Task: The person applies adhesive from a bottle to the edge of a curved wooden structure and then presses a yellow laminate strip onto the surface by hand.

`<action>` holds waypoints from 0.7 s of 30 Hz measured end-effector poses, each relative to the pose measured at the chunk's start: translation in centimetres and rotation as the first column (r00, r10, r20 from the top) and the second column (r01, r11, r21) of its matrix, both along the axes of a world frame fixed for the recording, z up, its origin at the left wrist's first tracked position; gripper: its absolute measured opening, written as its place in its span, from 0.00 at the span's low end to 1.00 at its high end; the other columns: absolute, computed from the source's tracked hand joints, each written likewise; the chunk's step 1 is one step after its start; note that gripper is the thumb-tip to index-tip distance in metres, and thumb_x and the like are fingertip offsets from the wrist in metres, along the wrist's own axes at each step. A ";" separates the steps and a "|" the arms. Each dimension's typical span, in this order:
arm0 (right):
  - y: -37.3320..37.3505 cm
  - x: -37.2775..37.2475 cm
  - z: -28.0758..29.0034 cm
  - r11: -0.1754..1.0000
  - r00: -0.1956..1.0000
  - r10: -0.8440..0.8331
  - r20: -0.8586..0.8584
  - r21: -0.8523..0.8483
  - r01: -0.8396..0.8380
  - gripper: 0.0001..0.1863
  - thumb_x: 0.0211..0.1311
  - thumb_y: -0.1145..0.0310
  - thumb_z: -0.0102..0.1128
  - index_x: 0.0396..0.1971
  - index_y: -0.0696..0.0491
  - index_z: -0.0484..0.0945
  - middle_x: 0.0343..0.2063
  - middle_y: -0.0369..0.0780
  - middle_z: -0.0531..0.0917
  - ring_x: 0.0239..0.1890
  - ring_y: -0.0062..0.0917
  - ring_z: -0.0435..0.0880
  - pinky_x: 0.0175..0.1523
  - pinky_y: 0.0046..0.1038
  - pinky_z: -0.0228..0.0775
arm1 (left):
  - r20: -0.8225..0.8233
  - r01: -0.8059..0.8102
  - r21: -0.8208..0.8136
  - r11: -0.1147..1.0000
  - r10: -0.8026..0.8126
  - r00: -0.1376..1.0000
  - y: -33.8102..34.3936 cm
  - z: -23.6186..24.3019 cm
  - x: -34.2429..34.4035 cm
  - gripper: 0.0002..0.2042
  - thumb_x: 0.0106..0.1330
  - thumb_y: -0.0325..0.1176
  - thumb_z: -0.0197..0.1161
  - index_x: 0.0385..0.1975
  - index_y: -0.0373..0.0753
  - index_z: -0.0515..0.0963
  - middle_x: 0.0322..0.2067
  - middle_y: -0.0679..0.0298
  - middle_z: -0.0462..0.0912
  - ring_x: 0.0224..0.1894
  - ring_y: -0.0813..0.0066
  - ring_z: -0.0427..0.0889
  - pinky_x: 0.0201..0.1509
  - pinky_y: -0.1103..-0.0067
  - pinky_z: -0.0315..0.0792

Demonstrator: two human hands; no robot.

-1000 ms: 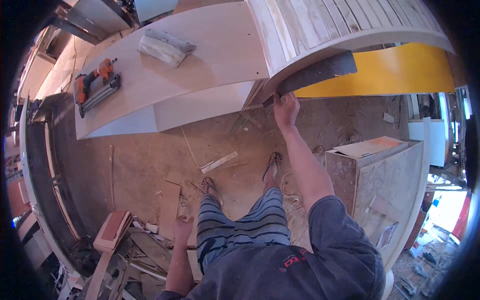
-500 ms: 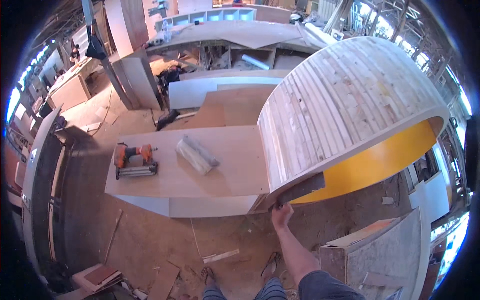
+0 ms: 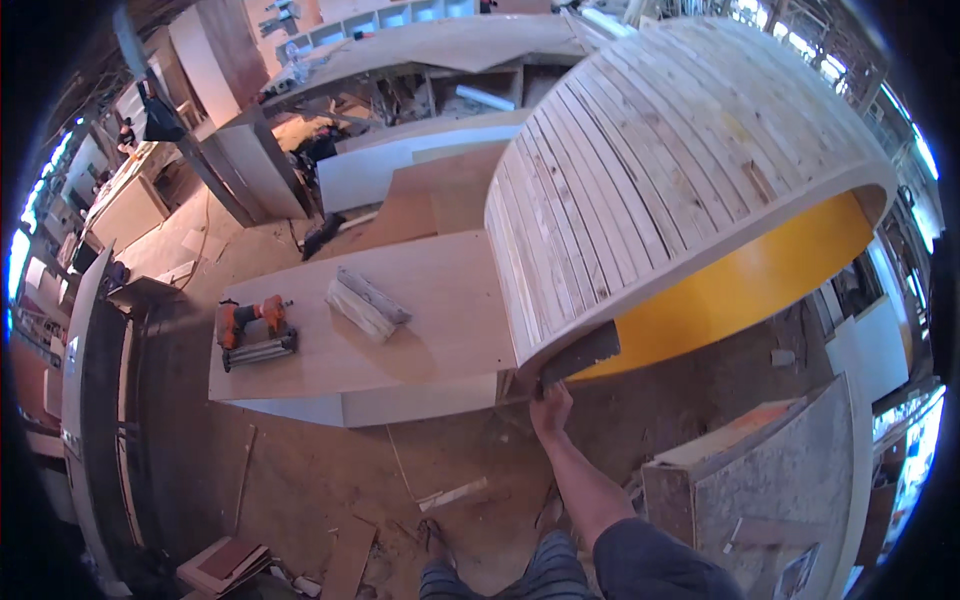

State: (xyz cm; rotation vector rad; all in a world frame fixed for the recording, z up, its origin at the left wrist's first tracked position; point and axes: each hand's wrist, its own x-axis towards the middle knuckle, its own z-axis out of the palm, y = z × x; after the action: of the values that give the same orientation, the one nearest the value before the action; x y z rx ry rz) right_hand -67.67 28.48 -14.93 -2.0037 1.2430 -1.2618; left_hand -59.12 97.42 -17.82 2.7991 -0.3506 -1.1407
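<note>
My right hand (image 3: 552,408) has its fingers closed on the dark grey strip (image 3: 588,345) along the lower rim of a large curved wooden structure (image 3: 640,150). The structure is faced with pale slats outside and lined in bright yellow (image 3: 735,285) inside. Left of it, joined to its base, is a flat plywood top (image 3: 440,300) on a pale box. On that top lie an orange and black nail gun (image 3: 255,335) and a pale, elongated bundle (image 3: 365,305). My left hand is out of sight.
A worn pale cabinet (image 3: 760,500) stands at lower right, leaning panels (image 3: 90,370) at left. Board scraps (image 3: 220,565) lie on the dusty floor (image 3: 300,480). Behind are a cluttered bench (image 3: 420,45), a dark post (image 3: 205,175) and a person (image 3: 127,138) far left.
My view has tilted up from my feet to the whole curved structure and the workshop behind. My left hand has left the view. My right hand stays on the dark strip.
</note>
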 end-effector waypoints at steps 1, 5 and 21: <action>-0.6 0.1 0.3 0.999 1.000 -0.016 -0.017 0.027 0.017 0.09 0.53 0.73 0.70 0.34 0.56 0.82 0.33 0.50 0.84 0.40 0.52 0.82 0.44 0.47 0.75 | -0.031 -0.041 -0.090 0.995 0.039 0.999 0.3 -0.6 0.9 0.32 0.64 0.60 0.67 0.59 0.40 0.80 0.48 0.45 0.87 0.44 0.47 0.88 0.44 0.52 0.78; -0.9 -1.2 -1.0 0.989 0.977 -0.063 -0.202 0.117 0.088 0.15 0.51 0.69 0.73 0.38 0.56 0.81 0.36 0.51 0.83 0.43 0.51 0.82 0.46 0.45 0.75 | 0.082 -0.142 0.290 0.947 0.123 0.989 -4.7 2.8 -1.1 0.32 0.59 0.60 0.69 0.54 0.39 0.84 0.63 0.47 0.77 0.64 0.44 0.76 0.68 0.59 0.70; -0.5 -3.4 4.6 0.980 0.988 0.085 0.125 0.169 -0.106 0.16 0.51 0.75 0.71 0.42 0.57 0.83 0.41 0.48 0.85 0.47 0.47 0.84 0.52 0.41 0.77 | 0.120 0.000 0.271 0.963 -0.033 0.992 -15.3 11.4 -2.9 0.28 0.59 0.56 0.68 0.51 0.40 0.84 0.53 0.47 0.82 0.58 0.47 0.80 0.63 0.56 0.74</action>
State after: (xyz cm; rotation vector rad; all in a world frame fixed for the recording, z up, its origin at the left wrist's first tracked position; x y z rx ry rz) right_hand -71.02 28.01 -10.32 -1.8153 1.1458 -1.1641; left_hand -62.07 82.14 -6.42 3.1195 -0.2444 -1.0963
